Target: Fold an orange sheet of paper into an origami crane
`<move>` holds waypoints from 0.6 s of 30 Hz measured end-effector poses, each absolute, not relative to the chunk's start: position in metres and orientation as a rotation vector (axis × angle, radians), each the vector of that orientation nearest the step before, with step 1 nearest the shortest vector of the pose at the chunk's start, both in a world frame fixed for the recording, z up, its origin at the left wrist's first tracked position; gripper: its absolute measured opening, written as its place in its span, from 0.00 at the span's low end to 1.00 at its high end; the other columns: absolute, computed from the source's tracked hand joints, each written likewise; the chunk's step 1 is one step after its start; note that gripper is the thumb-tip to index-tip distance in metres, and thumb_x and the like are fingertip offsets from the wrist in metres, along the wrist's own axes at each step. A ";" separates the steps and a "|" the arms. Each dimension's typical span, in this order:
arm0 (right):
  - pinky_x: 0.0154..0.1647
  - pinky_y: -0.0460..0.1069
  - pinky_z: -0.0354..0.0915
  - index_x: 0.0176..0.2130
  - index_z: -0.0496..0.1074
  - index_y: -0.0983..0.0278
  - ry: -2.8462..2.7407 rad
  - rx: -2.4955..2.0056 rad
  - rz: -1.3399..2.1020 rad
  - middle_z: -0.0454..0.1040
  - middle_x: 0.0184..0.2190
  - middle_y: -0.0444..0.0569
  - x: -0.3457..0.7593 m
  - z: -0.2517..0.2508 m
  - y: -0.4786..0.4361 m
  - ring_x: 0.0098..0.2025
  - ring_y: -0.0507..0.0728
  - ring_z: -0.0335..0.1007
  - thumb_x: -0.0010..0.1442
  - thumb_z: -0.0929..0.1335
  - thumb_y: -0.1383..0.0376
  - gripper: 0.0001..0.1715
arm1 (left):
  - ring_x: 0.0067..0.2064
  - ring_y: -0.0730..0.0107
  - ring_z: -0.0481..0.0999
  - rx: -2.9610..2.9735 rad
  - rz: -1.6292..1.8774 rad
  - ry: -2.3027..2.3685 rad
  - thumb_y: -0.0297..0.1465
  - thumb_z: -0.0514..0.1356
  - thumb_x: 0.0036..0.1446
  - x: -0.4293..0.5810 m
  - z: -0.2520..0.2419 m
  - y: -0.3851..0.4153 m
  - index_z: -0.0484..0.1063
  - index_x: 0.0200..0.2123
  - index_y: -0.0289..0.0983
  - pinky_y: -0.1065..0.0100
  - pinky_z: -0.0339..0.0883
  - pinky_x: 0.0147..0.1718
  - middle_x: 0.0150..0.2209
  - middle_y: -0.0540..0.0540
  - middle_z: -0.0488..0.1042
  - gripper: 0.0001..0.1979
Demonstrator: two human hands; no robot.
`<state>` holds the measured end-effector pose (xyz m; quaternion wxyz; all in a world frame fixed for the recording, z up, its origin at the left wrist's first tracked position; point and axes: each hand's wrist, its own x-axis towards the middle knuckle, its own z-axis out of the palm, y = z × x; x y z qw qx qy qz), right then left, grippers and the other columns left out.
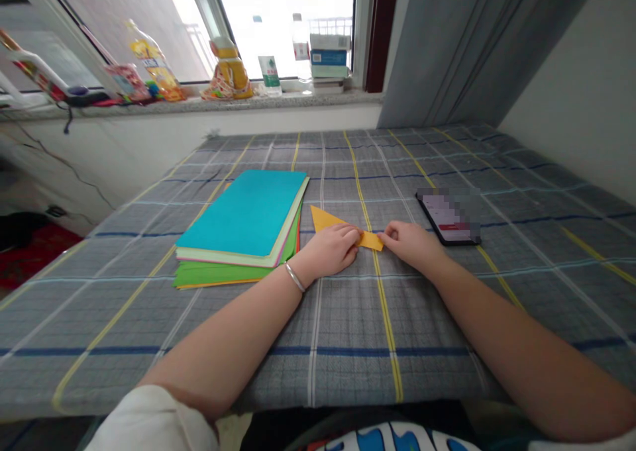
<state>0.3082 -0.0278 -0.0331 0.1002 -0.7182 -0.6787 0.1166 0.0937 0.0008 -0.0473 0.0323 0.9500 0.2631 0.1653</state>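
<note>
To the left of the orange paper (325,219) there is a pile of colored sheets (248,212), with a blue one on top and white, pink and green edges poking out under it. The pile does not touch the orange paper. Next comes the left arm, reaching up from the near side of the orange paper, with a silver bangle (295,277) on its wrist. The left hand (335,247) lies over the middle of the orange paper, back side up, fingers bent and pointing right, with the fingertips and thumb closed on it. The orange paper itself lies on the checked cloth (348,338), between the two hands. Its left end is a big point, and its right end is a thin strip. It looks like a fold is being made or pressed flat here. At the right end of the orange paper, the right hand (415,242) comes in from the other side, with its thumb and first finger pinched on the tip of the strip. That arm slants in from the near right. The next move seems to need the left hand to hold the orange paper steady, while the right hand lines up the strip and presses the crease neatly. Farther right of the orange paper, past the right hand, lies a phone (442,229), its screen partly blurred.
</note>
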 end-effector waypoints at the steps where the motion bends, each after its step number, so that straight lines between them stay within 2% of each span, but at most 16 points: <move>1: 0.25 0.49 0.52 0.32 0.73 0.59 -1.997 -2.127 0.338 0.78 0.30 0.48 0.305 -0.034 -0.028 0.32 0.57 0.71 0.60 0.63 0.50 0.19 | 0.52 0.59 0.74 2.902 0.513 0.831 0.28 0.52 0.61 0.094 -0.048 0.000 0.67 0.47 0.34 0.59 0.68 0.53 0.49 0.39 0.74 0.12; 3: 0.25 0.49 0.51 0.30 0.73 0.59 -1.995 -2.126 0.328 0.77 0.29 0.47 0.301 -0.034 -0.028 0.31 0.57 0.70 0.59 0.64 0.49 0.19 | 0.53 0.59 0.73 2.884 0.525 0.834 0.28 0.52 0.61 0.094 -0.048 0.000 0.65 0.51 0.34 0.58 0.68 0.53 0.50 0.39 0.74 0.15; 7: 0.25 0.49 0.52 0.28 0.72 0.60 -1.985 -2.054 0.413 0.77 0.28 0.47 0.300 -0.037 -0.026 0.30 0.56 0.70 0.59 0.64 0.49 0.20 | 0.59 0.60 0.67 2.916 0.561 0.757 0.28 0.52 0.62 0.095 -0.052 0.003 0.63 0.57 0.34 0.57 0.59 0.61 0.56 0.40 0.70 0.20; 15: 0.25 0.48 0.56 0.28 0.70 0.62 -1.889 -1.813 0.627 0.75 0.25 0.46 0.307 -0.051 -0.020 0.27 0.54 0.68 0.56 0.67 0.57 0.11 | 0.65 0.57 0.59 2.902 0.502 0.900 0.38 0.50 0.66 0.093 -0.051 0.002 0.59 0.62 0.36 0.54 0.53 0.64 0.63 0.41 0.63 0.24; 18: 0.25 0.48 0.58 0.28 0.66 0.61 -1.717 -1.762 0.714 0.72 0.20 0.44 0.310 -0.050 -0.019 0.24 0.54 0.69 0.58 0.66 0.59 0.11 | 0.68 0.55 0.53 2.879 0.543 1.020 0.37 0.51 0.65 0.092 -0.052 0.002 0.56 0.64 0.34 0.51 0.50 0.65 0.66 0.38 0.58 0.26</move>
